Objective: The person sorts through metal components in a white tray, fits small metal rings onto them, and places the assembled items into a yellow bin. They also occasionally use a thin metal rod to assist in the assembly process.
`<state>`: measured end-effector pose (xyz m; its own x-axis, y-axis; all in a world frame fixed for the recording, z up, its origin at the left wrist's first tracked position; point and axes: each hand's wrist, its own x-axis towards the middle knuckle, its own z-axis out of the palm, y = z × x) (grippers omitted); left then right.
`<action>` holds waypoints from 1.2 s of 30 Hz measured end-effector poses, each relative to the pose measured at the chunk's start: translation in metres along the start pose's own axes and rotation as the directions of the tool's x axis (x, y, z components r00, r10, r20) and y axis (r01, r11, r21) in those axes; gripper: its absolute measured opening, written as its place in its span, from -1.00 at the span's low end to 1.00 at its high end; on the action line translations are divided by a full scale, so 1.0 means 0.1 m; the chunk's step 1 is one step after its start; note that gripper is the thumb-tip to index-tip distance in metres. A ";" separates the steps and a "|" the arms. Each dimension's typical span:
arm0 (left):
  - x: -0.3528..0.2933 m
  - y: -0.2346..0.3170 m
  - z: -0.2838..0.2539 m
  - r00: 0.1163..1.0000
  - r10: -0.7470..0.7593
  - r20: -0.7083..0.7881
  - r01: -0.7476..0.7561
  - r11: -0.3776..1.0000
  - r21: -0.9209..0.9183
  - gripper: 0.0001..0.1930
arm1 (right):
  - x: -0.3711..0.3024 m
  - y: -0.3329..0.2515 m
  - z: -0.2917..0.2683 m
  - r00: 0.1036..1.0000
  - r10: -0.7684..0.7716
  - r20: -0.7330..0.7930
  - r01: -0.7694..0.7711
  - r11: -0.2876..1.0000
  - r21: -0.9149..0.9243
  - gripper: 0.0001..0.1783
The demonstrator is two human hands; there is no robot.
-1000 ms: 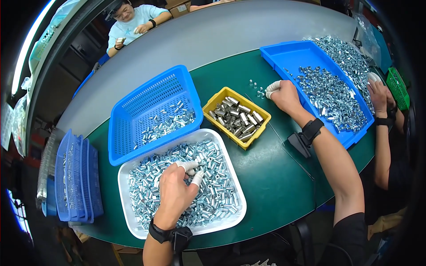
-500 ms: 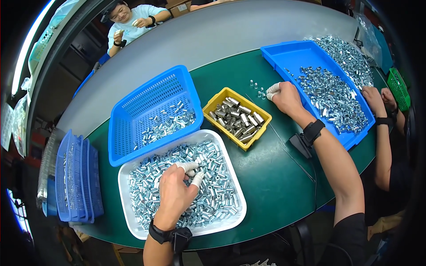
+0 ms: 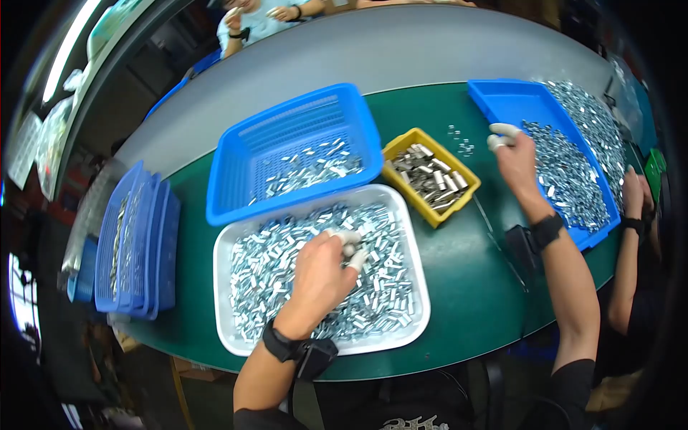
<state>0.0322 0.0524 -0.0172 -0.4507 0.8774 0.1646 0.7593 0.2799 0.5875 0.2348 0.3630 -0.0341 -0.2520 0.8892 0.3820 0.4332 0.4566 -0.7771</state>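
My left hand point(image 3: 321, 276), with white finger cots, is over a white tub point(image 3: 223, 301) heaped with small shiny metal sleeves point(image 3: 272, 304). Its fingers and thumb curl toward each other at the pile; whatever is between them is blurred. My right hand point(image 3: 517, 163), also in white finger cots, hovers beside the left edge of a blue tray point(image 3: 494, 97). Thumb and fingertips come together there, and I cannot make out a part between them. A few small metal pieces point(image 3: 464, 147) stand loose on the green table point(image 3: 466, 272) to its left.
Behind the tub sits a blue perforated basket point(image 3: 236, 154) with some sleeves. A yellow bin point(image 3: 437, 221) holds larger metal cylinders. Stacked blue baskets point(image 3: 166, 251) stand at left. A person's hand point(image 3: 632, 193) works at the right; another person point(image 3: 269, 25) sits across.
The view has shifted, so the table's things appear farther right. My right hand has moved off the loose small pieces toward the blue tray. My left hand stays over the tub.
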 end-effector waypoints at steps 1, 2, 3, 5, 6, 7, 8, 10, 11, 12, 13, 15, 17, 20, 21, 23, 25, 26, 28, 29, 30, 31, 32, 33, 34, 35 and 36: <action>-0.03 0.02 -0.01 1.000 0.018 0.017 -0.019 0.999 0.043 -0.73 | -0.10 -0.15 -0.01 1.000 -0.011 0.028 0.011 1.000 0.012 -0.72; -0.05 0.04 -0.05 0.999 0.039 0.037 -0.042 0.996 0.085 -0.72 | -0.25 -0.32 -0.05 0.999 -0.034 0.034 0.027 0.980 0.195 -0.75; -0.04 0.02 -0.07 0.996 0.067 0.061 -0.075 0.989 0.126 -0.71 | -0.38 -0.43 -0.07 0.998 -0.050 0.027 0.037 0.929 0.369 -0.78; -0.05 0.00 -0.16 0.994 0.087 0.070 -0.096 0.986 0.138 -0.70 | -0.71 -0.70 -0.03 0.988 -0.085 0.131 0.017 0.892 0.452 -0.81; -0.06 0.01 -0.20 0.987 0.128 0.096 -0.140 0.980 0.139 -0.68 | -0.86 -0.85 -0.04 0.971 -0.112 0.211 -0.014 0.857 0.515 -0.83; -0.06 0.02 -0.23 0.978 0.169 0.123 -0.185 0.973 0.140 -0.67 | -0.96 -0.98 -0.07 0.973 -0.108 0.206 -0.013 0.859 0.512 -0.83; -0.08 -0.01 -0.30 0.977 0.168 0.130 -0.187 0.972 0.146 -0.67 | -1.06 -1.12 -0.07 0.900 -0.142 0.412 -0.045 0.910 0.412 -0.83; -0.12 -0.12 -0.51 0.976 0.162 0.145 -0.191 0.957 0.216 -0.69 | -1.25 -1.35 -0.01 0.797 -0.133 0.589 -0.060 0.953 0.297 -0.82; -0.10 -0.17 -0.58 0.975 0.166 0.148 -0.199 0.949 0.247 -0.70 | -1.32 -1.47 0.04 0.722 -0.109 0.684 -0.065 0.972 0.224 -0.81; -0.09 -0.21 -0.63 0.972 0.179 0.154 -0.212 0.947 0.241 -0.70 | -1.37 -1.56 0.09 0.635 -0.077 0.769 -0.062 0.987 0.149 -0.80; -0.09 -0.24 -0.67 0.969 0.185 0.161 -0.220 0.946 0.237 -0.72 | -1.40 -1.60 0.14 0.642 -0.071 0.763 -0.063 0.987 0.145 -0.80; -0.08 -0.32 -0.73 0.966 0.194 0.169 -0.230 0.947 0.224 -0.75 | -1.43 -1.61 0.34 0.575 -0.116 0.810 0.088 0.993 0.079 -0.79; -0.11 -0.39 -0.75 0.961 0.219 0.167 -0.251 0.946 0.203 -0.76 | -1.50 -1.64 0.53 0.526 -0.132 0.840 0.174 0.984 0.046 -0.79; -0.10 -0.48 -0.69 0.950 0.280 0.136 -0.299 0.942 0.153 -0.77 | -1.51 -1.70 0.73 0.485 -0.137 0.864 0.217 0.976 0.033 -0.78; -0.11 -0.55 -0.63 0.946 0.304 0.113 -0.318 0.939 0.133 -0.78 | -1.50 -1.73 0.78 0.478 -0.135 0.868 0.235 0.972 0.021 -0.78; -0.14 -0.65 -0.55 0.934 0.350 0.067 -0.355 0.930 0.095 -0.79 | -1.52 -1.81 0.85 0.517 -0.081 0.852 0.216 0.976 -0.038 -0.79; -0.17 -0.64 -0.53 0.941 0.332 0.059 -0.336 0.936 0.103 -0.79 | -1.55 -1.84 0.91 0.530 -0.052 0.847 0.218 0.973 -0.076 -0.80; -0.16 -0.63 -0.53 0.945 0.319 0.068 -0.325 0.937 0.124 -0.80 | -1.55 -1.84 0.95 0.529 -0.051 0.847 0.240 0.966 -0.091 -0.81; -0.15 -0.62 -0.52 0.951 0.302 0.068 -0.309 0.941 0.140 -0.80 | -1.54 -1.87 1.00 0.527 -0.052 0.848 0.281 0.953 -0.116 -0.82; -0.14 -0.62 -0.51 0.948 0.309 0.078 -0.318 0.937 0.147 -0.81 | -1.53 -1.88 1.01 0.523 -0.052 0.850 0.289 0.950 -0.120 -0.82; -0.14 -0.62 -0.50 0.945 0.316 0.090 -0.327 0.932 0.156 -0.81 | -1.52 -1.91 0.99 0.516 -0.030 0.856 0.264 0.956 -0.126 -0.82; -0.14 -0.62 -0.49 0.942 0.320 0.106 -0.334 0.928 0.165 -0.82 | -1.53 -1.94 0.97 0.505 -0.007 0.863 0.236 0.963 -0.130 -0.82; -0.14 -0.62 -0.47 0.943 0.315 0.105 -0.329 0.930 0.162 -0.82 | -1.53 -1.96 0.97 0.494 0.015 0.869 0.206 0.969 -0.134 -0.82; -0.14 -0.61 -0.46 0.947 0.298 0.118 -0.315 0.935 0.166 -0.82 | -1.55 -1.96 0.98 0.490 0.016 0.871 0.207 0.969 -0.135 -0.82; -0.13 -0.60 -0.45 0.951 0.281 0.132 -0.301 0.938 0.170 -0.81 | -1.58 -1.95 0.99 0.513 0.027 0.858 0.226 0.960 -0.165 -0.82; -0.13 -0.60 -0.45 0.953 0.264 0.147 -0.288 0.941 0.175 -0.81 | -1.60 -1.95 1.00 0.535 0.036 0.844 0.243 0.950 -0.195 -0.81; -0.12 -0.60 -0.44 0.952 0.265 0.150 -0.290 0.941 0.176 -0.81 | -1.62 -1.94 1.00 0.561 0.045 0.826 0.258 0.939 -0.226 -0.81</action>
<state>-0.0283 0.0075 -0.0194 -0.1576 0.9682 0.1941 0.9274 0.0776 0.3660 0.1048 0.1274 0.0053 -0.8372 0.4945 -0.2336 0.5375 0.6654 -0.5180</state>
